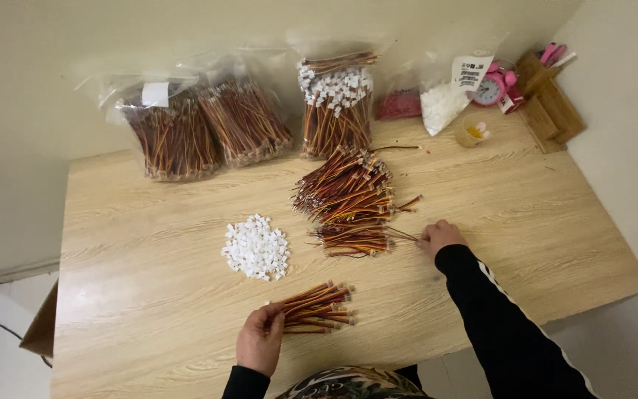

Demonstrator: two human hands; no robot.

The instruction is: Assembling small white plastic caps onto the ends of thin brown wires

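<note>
On the pale wooden bench [149, 222], the left hand [260, 338] grips a small bundle of red-and-yellow wires [317, 307]. Farther right, the right hand [441, 236] pinches a wire from the large loose wire pile [350, 203].

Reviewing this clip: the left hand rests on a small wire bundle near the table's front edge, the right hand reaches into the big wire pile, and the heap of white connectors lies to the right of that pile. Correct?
Not quite. In the head view the white connectors lie left of the big wire pile, not right. The rest holds: the left hand is on the small wire bundle, and the right hand reaches into the pile.
</note>
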